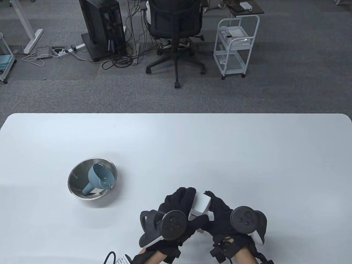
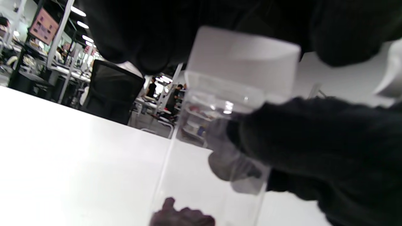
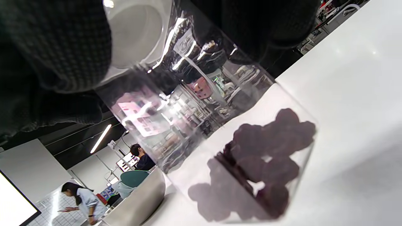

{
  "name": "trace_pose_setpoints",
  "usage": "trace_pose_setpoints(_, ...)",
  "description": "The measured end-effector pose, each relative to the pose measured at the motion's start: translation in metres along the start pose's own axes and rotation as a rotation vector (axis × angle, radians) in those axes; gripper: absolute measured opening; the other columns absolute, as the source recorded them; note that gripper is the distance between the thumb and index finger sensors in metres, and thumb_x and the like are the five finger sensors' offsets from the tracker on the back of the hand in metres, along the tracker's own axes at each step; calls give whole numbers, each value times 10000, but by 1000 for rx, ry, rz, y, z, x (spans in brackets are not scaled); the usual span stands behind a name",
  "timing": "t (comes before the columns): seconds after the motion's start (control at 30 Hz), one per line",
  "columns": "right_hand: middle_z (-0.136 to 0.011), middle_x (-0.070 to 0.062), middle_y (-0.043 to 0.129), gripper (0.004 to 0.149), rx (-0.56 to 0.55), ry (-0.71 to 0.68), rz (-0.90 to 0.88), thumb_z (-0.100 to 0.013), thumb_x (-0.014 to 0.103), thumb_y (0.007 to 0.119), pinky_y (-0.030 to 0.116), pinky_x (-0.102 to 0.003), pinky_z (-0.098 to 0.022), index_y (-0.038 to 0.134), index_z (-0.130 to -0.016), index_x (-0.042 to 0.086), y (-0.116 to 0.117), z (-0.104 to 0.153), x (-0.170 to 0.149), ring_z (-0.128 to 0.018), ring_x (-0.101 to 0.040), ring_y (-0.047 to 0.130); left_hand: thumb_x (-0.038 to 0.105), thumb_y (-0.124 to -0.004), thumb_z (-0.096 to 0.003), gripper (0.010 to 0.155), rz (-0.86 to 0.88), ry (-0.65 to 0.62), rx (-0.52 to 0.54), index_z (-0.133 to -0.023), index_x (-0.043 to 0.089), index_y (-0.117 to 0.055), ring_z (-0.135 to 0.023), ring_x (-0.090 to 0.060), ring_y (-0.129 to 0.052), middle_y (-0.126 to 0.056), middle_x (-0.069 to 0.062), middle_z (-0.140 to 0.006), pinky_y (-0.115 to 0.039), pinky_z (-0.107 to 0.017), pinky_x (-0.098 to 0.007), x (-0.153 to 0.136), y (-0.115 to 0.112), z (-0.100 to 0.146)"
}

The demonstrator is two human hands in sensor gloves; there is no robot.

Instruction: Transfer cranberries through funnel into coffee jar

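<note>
Standing on the table near its front edge, the clear jar is held upright between both hands. Cranberries lie heaped on its bottom, dark and wrinkled, seen through the wall in the right wrist view. A white lid sits on the jar's top.

Left hand: fingers wrapped over the lid from the jar's left side, clamped on it. Right hand: fingers curled around the jar's right side, pressing against the wall below the lid; in the left wrist view a gloved fingertip shows through the clear wall. Each hand carries a round tracker on its back, to either side of the jar.

Left of the jar and farther back sits a steel bowl, well apart from both hands. A blue funnel lies on its side inside the bowl, wide mouth toward the jar, spout pointing away to the lower left. Something pale lies under the funnel in the bowl; what it is cannot be told.

Beyond the table, behind the jar, an office chair stands on grey carpet, with a white wire cart to its right.
</note>
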State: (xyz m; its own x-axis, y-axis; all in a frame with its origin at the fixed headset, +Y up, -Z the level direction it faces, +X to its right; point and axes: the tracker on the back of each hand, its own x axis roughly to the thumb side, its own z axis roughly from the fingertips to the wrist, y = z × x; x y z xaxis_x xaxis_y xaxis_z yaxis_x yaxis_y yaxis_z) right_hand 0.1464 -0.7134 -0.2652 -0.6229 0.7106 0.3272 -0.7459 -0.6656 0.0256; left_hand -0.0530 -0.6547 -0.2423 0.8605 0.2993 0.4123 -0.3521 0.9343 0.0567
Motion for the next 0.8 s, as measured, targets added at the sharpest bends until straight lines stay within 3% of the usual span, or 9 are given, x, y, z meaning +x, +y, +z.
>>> trace_pose_setpoints(0.13, -977, -196, 737, 952, 8, -3, -9, -332, 533, 971, 749, -511, -574, 525, -995, 14, 3, 1, 2, -786, -398, 879, 672, -696, -506, 844, -3, -39, -16, -1138, 137, -532, -899, -440, -794, -588, -215, -1140, -738, -648, -484, 3, -11, -5)
trace_pose_setpoints(0.3, -979, -201, 733, 950, 51, -44, -70, -329, 510, 982, 744, -517, -580, 525, -996, 11, 0, 0, -1, -797, -406, 870, 553, -735, -531, 779, 240, -204, -134, -1157, 185, -453, -1047, -478, -616, -454, -172, -1205, -632, -727, -589, -15, -12, -12)
trace_pose_setpoints(0.5, -976, -199, 740, 966, 159, -132, -161, -306, 487, 1012, 741, -523, -585, 532, -995, 7, 4, -2, 1, -802, -409, 870, 413, -790, -541, 750, 437, -364, -453, -1162, 301, -387, -1136, -523, -316, -318, -49, -1255, -446, -782, -675, -38, -3, -20)
trace_pose_setpoints(0.6, -975, -193, 748, 960, 180, -149, -172, -309, 488, 1016, 742, -521, -586, 539, -994, 13, 6, -2, 3, -801, -406, 873, 360, -800, -540, 747, 488, -387, -536, -1159, 330, -382, -1145, -524, -282, -270, -26, -1262, -422, -783, -688, -43, -1, -22)
trace_pose_setpoints(0.67, -977, -191, 747, 961, 181, -148, -173, -309, 492, 1014, 743, -519, -586, 538, -996, 18, 6, -2, 3, -801, -402, 875, 387, -797, -544, 739, 497, -379, -526, -1159, 333, -390, -1148, -522, -290, -267, -23, -1265, -418, -783, -692, -45, 0, -21)
trace_pose_setpoints(0.8, -983, -187, 741, 966, 146, -138, -146, -311, 501, 1006, 740, -515, -588, 529, -1002, 23, 5, -2, 3, -807, -397, 869, 578, -760, -522, 790, 508, -320, -339, -1170, 255, -444, -1140, -524, -409, -381, -127, -1260, -486, -766, -689, -45, 6, -16)
